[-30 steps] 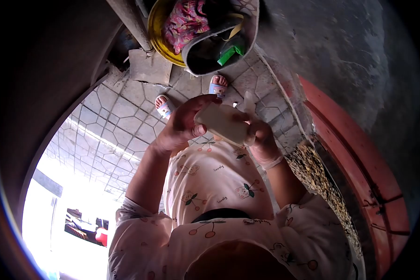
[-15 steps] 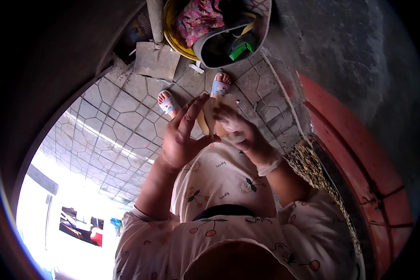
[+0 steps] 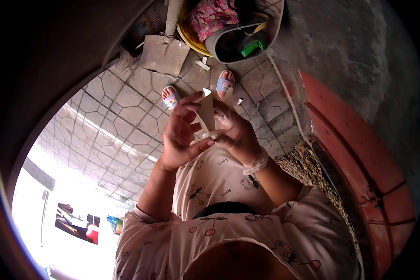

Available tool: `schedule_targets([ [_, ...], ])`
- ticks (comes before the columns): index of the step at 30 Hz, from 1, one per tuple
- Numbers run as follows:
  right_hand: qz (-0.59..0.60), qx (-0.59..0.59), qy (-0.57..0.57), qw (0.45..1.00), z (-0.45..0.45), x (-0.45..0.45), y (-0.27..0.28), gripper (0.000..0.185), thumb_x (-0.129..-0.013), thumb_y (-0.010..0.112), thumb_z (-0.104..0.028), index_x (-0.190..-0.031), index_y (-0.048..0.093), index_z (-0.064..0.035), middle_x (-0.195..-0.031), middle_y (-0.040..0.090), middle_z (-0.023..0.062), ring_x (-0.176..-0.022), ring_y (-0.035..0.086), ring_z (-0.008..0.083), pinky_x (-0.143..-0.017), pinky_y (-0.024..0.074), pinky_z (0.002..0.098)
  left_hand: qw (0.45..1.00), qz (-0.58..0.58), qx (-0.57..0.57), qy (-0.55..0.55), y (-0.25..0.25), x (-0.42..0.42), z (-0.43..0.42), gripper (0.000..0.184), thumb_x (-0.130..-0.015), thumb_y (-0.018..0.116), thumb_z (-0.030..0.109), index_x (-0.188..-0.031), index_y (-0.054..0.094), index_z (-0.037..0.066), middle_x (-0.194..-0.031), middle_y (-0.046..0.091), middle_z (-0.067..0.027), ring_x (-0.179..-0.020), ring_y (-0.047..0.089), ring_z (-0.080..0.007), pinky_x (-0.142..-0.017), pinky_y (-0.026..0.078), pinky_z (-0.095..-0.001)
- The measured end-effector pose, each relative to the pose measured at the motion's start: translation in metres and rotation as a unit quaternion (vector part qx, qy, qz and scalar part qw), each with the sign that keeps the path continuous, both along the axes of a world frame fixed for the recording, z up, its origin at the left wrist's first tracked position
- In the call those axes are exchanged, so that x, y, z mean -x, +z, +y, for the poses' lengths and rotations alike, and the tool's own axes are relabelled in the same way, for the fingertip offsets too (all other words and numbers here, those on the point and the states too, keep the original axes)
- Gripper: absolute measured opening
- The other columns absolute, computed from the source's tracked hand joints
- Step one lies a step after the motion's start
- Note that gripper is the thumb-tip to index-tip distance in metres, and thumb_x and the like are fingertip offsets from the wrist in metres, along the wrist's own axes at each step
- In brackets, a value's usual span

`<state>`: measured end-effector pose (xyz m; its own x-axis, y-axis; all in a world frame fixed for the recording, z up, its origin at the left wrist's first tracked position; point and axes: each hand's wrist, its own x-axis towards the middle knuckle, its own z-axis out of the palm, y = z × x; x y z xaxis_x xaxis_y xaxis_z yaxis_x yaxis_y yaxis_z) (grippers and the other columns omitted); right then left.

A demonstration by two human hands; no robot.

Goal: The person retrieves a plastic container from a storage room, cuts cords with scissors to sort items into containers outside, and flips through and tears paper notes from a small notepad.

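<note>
My left hand (image 3: 179, 135), bare, curls its fingers round a pale, cream-coloured thin piece (image 3: 206, 113) that narrows downward like a funnel. I cannot make out what kind of thing it is. A thin translucent glove (image 3: 255, 166) covers my right hand (image 3: 238, 135), bunched at the wrist. That hand closes on the piece from the other side, with its thumb near my left thumb. Both hands are in front of my lap, over light trousers (image 3: 219, 182) with a printed pattern. The fingers partly cover the piece.
A grey bag (image 3: 241, 52) with a green item (image 3: 253, 48) inside stands ahead, beside a yellow tub (image 3: 190, 35) holding pink patterned cloth (image 3: 212, 19). A flat shovel-like blade (image 3: 164, 55) lies on the paving (image 3: 114, 109). Dry plant stalks (image 3: 305, 170) and a red-brown panel (image 3: 354, 149) are at right.
My left fingers have bent in round the pale piece, which now stands more upright. My right hand has closed in and is less blurred. The view has shifted slightly.
</note>
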<state>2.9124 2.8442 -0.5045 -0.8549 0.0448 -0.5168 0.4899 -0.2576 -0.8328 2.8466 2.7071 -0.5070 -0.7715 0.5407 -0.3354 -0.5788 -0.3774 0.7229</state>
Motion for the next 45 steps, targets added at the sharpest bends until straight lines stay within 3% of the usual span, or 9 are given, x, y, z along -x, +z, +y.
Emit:
schedule_targets([
  [18, -0.022, -0.013, 0.071, 0.997, -0.014, 0.013, 0.005, 0.059, -0.082, 0.060, -0.019, -0.127, 0.033, 0.0070, -0.122, 0.047, 0.0121, -0.114, 0.042, 0.0146, -0.098, 0.0298, 0.0283, 0.993, -0.075, 0.068, 0.063, -0.019, -0.011, -0.029, 0.024, -0.076, 0.059, -0.006, -0.093, 0.045, 0.003, -0.117, 0.047, -0.0146, -0.108, 0.048, -0.0200, -0.086, 0.045, -0.0314],
  [23, -0.185, 0.010, -0.111, 0.976, 0.007, -0.009, -0.029, 0.037, -0.080, 0.060, -0.020, -0.105, 0.053, 0.0069, -0.084, 0.061, 0.0048, -0.072, 0.058, 0.0127, -0.065, 0.0474, 0.0243, 0.981, -0.153, 0.032, 0.119, -0.021, -0.014, -0.043, 0.023, -0.077, 0.055, -0.007, -0.094, 0.046, 0.004, -0.109, 0.053, -0.0124, -0.098, 0.053, -0.0170, -0.082, 0.045, -0.0288],
  [25, -0.250, 0.056, -0.196, 0.947, 0.019, 0.013, -0.014, 0.024, -0.084, 0.057, -0.026, -0.081, 0.058, -0.0020, -0.079, 0.059, 0.0016, -0.071, 0.053, 0.0087, -0.062, 0.0437, 0.0254, 0.973, -0.173, 0.086, 0.127, -0.020, -0.013, -0.056, 0.023, -0.077, 0.053, -0.008, -0.095, 0.046, 0.003, -0.103, 0.055, -0.0098, -0.091, 0.055, -0.0145, -0.079, 0.046, -0.0275],
  [28, -0.233, 0.156, -0.118, 0.953, 0.045, 0.018, -0.016, 0.024, -0.079, 0.064, -0.020, -0.092, 0.059, -0.0014, -0.070, 0.055, -0.0021, -0.055, 0.044, 0.0030, -0.049, 0.0367, 0.0164, 0.952, -0.166, 0.245, 0.073, -0.017, -0.011, -0.067, 0.023, -0.076, 0.052, -0.008, -0.096, 0.047, 0.004, -0.093, 0.055, -0.0081, -0.086, 0.057, -0.0153, -0.076, 0.048, -0.0274],
  [31, -0.271, 0.006, 0.044, 0.962, 0.047, 0.023, -0.004, 0.023, -0.079, 0.064, -0.021, -0.094, 0.061, -0.0036, -0.070, 0.055, -0.0042, -0.053, 0.044, 0.0025, -0.048, 0.0370, 0.0158, 0.891, 0.130, 0.432, -0.056, -0.019, -0.001, -0.062, 0.034, -0.076, 0.058, -0.002, -0.109, 0.049, -0.001, -0.106, 0.054, -0.0106, -0.096, 0.056, -0.0201, -0.085, 0.044, -0.0329],
  [33, -0.244, 0.030, 0.105, 0.964, 0.043, 0.019, -0.005, 0.022, -0.081, 0.062, -0.018, -0.099, 0.062, -0.0048, -0.074, 0.058, -0.0043, -0.056, 0.045, 0.0020, -0.050, 0.0400, 0.0171, 0.886, 0.245, 0.381, -0.099, -0.011, 0.021, -0.044, 0.038, -0.077, 0.060, 0.004, -0.113, 0.049, -0.002, -0.110, 0.054, -0.0109, -0.100, 0.055, -0.0204, -0.087, 0.042, -0.0323],
  [38, -0.162, 0.021, 0.178, 0.970, 0.036, 0.026, 0.000, 0.020, -0.081, 0.059, -0.007, -0.101, 0.061, -0.0043, -0.081, 0.062, -0.0014, -0.064, 0.052, 0.0034, -0.055, 0.0441, 0.0189, 0.902, 0.185, 0.337, -0.197, 0.000, 0.034, 0.000, 0.007, -0.075, 0.064, 0.006, -0.080, 0.063, 0.001, -0.075, 0.062, -0.0056, -0.071, 0.059, -0.0124, -0.064, 0.046, -0.0247],
  [41, -0.104, -0.093, 0.175, 0.975, 0.036, 0.025, -0.002, 0.017, -0.077, 0.060, -0.001, -0.093, 0.063, -0.0030, -0.079, 0.065, 0.0046, -0.068, 0.058, 0.0068, -0.059, 0.0463, 0.0221, 0.915, 0.168, 0.324, -0.175, -0.004, 0.029, 0.004, 0.007, -0.072, 0.064, 0.008, -0.076, 0.063, 0.002, -0.073, 0.062, -0.0102, -0.062, 0.059, -0.0214, -0.058, 0.046, -0.0288],
  [45, 0.042, -0.275, 0.151, 0.949, 0.028, 0.025, -0.005, 0.012, -0.075, 0.059, 0.000, -0.086, 0.064, -0.0022, -0.076, 0.064, 0.0106, -0.068, 0.062, 0.0180, -0.063, 0.0486, 0.0283, 0.918, 0.098, 0.343, -0.175, -0.021, 0.016, -0.001, 0.011, -0.078, 0.063, 0.011, -0.082, 0.062, 0.001, -0.070, 0.060, -0.0019, -0.062, 0.054, -0.0071, -0.059, 0.044, -0.0237],
])
